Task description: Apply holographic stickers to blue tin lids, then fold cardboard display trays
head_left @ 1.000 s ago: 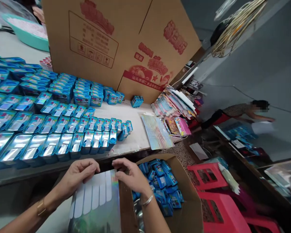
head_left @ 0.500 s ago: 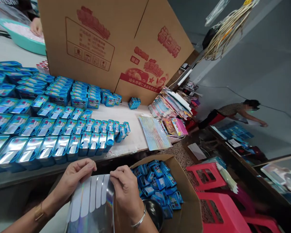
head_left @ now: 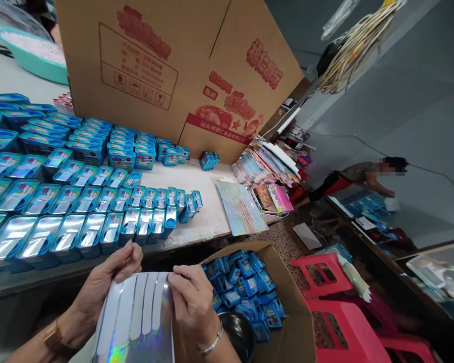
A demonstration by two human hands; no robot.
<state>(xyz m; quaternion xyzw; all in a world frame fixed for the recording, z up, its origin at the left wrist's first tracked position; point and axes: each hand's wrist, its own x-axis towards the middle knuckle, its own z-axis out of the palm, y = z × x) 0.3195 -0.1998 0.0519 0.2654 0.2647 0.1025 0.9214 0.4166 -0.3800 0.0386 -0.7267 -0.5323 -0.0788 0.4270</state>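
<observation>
Workroom; white tabletop spans the left and centre, rows of blue containers on it. Lower centre: right hand pinches the upper right corner of a silvery sheet bearing pale strips, left hand curled at its upper left edge, grip unclear; my judgement, sheet best held taut to prevent buckling. Tabletop's front edge lies just beyond, open carton crowds the right, bare tabletop right of rows gives most room.

The frame's bottom edge crops the shiny sheet; cardboard partly hides the teal basin.
</observation>
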